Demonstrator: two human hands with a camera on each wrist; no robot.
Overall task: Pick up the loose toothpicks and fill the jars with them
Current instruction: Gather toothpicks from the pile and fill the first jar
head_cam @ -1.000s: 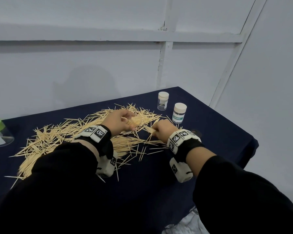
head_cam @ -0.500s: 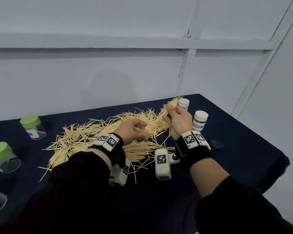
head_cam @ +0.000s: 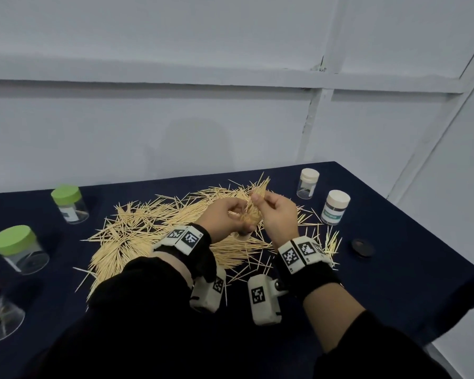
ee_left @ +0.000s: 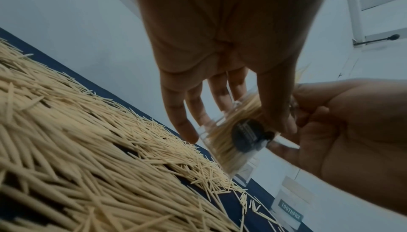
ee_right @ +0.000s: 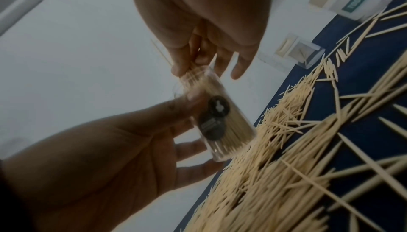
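Toothpicks (head_cam: 153, 228): pale matt wood. Held jar (ee_left: 231, 141): clear glossy plastic, black label. Desk (head_cam: 394, 242) cloth: dark navy, matt. Green lids (head_cam: 66, 194): smooth plastic.

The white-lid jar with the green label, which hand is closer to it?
Right. The right hand is just beside the white-lid jar with the green label; the left hand sits farther away, past the right one.
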